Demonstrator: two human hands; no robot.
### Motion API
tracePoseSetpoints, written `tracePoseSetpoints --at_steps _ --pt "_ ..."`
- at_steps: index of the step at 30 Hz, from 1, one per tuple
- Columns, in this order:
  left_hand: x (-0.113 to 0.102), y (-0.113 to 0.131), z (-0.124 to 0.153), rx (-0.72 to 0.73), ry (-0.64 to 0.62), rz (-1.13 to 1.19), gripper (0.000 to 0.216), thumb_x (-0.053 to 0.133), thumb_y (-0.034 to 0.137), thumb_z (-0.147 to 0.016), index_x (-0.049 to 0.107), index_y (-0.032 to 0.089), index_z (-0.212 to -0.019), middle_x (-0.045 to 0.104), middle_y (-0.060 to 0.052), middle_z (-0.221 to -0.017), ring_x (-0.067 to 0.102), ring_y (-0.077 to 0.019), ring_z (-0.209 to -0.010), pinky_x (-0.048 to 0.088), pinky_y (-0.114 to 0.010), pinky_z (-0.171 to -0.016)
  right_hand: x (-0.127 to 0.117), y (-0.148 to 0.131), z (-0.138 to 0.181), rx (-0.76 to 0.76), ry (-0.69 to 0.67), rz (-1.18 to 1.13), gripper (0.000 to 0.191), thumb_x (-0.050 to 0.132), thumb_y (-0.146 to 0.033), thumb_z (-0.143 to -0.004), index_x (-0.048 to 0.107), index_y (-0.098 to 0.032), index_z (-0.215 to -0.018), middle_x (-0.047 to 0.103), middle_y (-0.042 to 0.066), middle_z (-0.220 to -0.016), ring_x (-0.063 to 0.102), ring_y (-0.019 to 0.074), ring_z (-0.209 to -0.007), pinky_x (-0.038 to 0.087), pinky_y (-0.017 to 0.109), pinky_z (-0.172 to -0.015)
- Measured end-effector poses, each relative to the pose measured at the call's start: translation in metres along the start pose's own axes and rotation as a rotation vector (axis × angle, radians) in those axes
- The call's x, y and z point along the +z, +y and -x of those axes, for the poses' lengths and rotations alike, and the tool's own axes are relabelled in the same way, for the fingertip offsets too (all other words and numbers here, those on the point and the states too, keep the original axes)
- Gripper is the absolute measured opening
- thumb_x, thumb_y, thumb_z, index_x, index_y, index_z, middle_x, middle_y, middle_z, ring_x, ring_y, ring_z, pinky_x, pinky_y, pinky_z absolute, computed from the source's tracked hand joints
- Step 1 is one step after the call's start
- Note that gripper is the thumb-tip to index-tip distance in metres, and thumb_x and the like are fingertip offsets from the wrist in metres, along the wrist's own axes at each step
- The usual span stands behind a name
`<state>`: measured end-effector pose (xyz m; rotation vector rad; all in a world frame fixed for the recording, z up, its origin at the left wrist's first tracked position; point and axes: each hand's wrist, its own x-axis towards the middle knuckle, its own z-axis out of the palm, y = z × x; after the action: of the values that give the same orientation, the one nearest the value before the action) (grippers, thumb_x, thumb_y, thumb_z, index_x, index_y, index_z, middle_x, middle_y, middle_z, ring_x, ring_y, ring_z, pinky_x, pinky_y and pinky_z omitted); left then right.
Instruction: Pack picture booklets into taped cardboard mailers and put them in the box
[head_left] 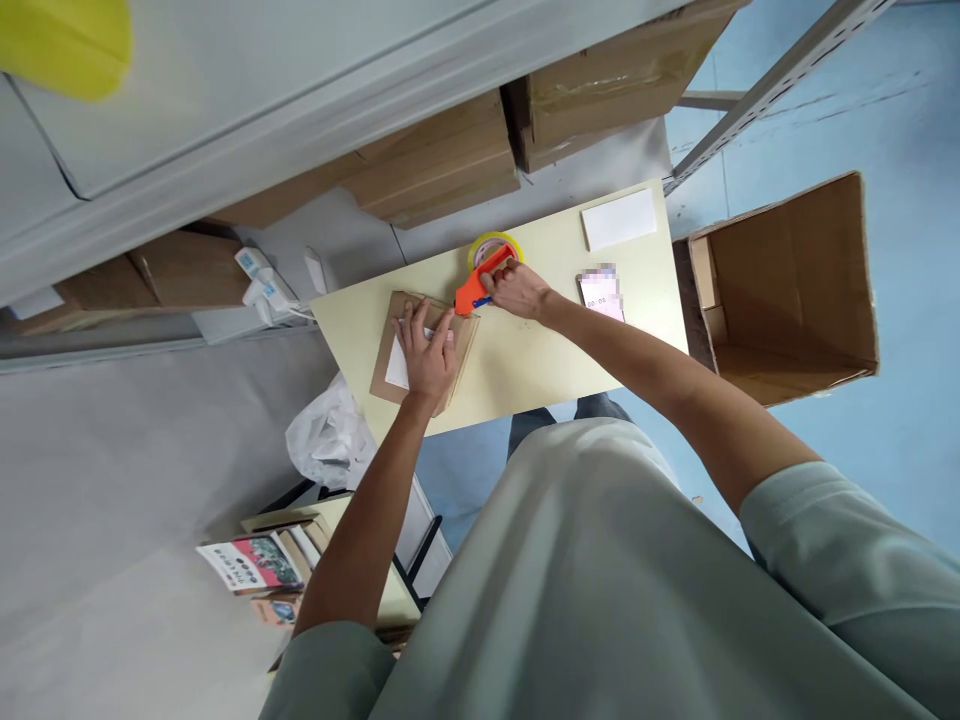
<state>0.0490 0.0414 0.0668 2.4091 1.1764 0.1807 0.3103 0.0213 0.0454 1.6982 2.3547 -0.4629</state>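
Observation:
A flat brown cardboard parcel (383,372) lies on the left part of the cream table (525,365), with a white label (397,367) on its top. My left hand (429,355) rests on the parcel with its fingers spread, partly covering the label. In my right hand (519,288) is an orange tape dispenser (472,291) carrying a roll of yellow-edged tape (517,245). The dispenser's front end is at the parcel's upper right corner; whether tape is stuck there I cannot make out.
On the table's right side lie a white flat box (619,219) and a phone (601,296). An open cardboard box (795,290) stands on the floor to the right. Cartons (442,160) line the shelf behind. Books (255,563) and a white plastic bag (330,435) are at the left.

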Motion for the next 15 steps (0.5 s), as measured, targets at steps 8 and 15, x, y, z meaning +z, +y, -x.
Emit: tracePoseSetpoints --at_steps 8,15 --pt "-0.001 -0.011 -0.004 -0.155 0.172 0.07 0.071 0.026 0.054 -0.113 0.045 0.006 -0.161 0.03 -0.029 -0.175 0.028 -0.033 -0.167 0.026 -0.052 -0.136 0.007 -0.054 0.028 -0.115 -0.034 -0.046 0.046 0.036 -0.008 -0.105 0.05 0.005 -0.147 0.077 0.026 -0.117 0.075 0.0321 -0.104 0.043 0.047 -0.101" --pt "0.01 0.008 0.031 -0.075 0.031 0.003 0.063 0.025 0.046 -0.114 0.051 0.014 -0.161 0.051 -0.019 -0.167 0.018 -0.0321 -0.17 0.005 -0.064 -0.138 0.029 -0.113 0.063 -0.134 0.011 -0.082 0.046 0.032 0.006 -0.096 0.059 0.004 -0.133 0.078 0.022 -0.097 0.076 0.0291 -0.086 0.047 0.043 -0.083"
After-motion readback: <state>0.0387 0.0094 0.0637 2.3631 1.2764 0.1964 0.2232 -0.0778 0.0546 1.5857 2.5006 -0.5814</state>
